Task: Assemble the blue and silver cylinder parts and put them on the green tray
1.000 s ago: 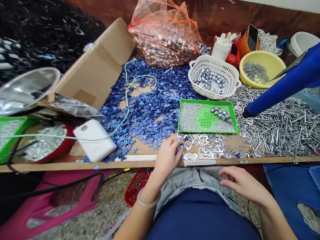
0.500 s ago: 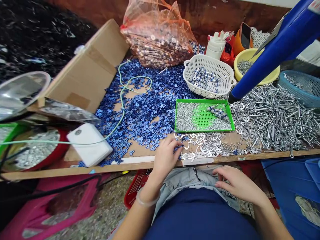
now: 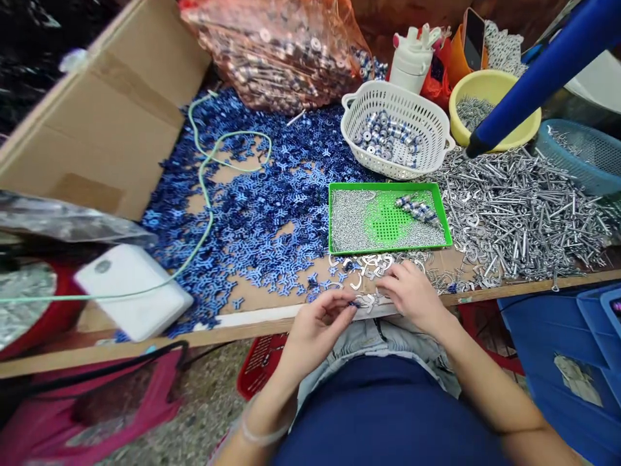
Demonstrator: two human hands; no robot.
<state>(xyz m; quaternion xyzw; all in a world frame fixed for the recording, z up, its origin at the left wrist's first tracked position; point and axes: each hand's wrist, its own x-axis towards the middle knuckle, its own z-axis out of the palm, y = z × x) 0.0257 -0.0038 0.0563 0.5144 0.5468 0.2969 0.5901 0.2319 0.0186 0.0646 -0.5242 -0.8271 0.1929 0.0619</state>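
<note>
My left hand [image 3: 324, 327] is at the front edge of the table, its thumb and fingertips pinched on a small dark blue piece [image 3: 356, 304]. Opposite it, my right hand [image 3: 411, 292] reaches over the pile of silvery C-shaped clips [image 3: 372, 264], fingertips pressed together; whatever they hold is too small to make out. Just beyond both hands lies a green tray [image 3: 388, 248] of tiny silvery parts, with assembled blue-and-silver pieces [image 3: 418, 211] at its right. Many blue three-armed pieces [image 3: 272, 249] spread across the table to the left.
A white basket [image 3: 356, 139], a yellow bowl [image 3: 504, 83] and an orange mesh bag [image 3: 291, 58] stand behind. Metal pins [image 3: 528, 223] heap at right, under a blue tube [image 3: 538, 81]. On the left are a white box [image 3: 138, 294], a green cord [image 3: 207, 194] and a cardboard wall [image 3: 111, 110].
My right hand has risen from my lap to the clips on the table. My left hand has shifted slightly down, still pinching. The view has moved closer to the table.
</note>
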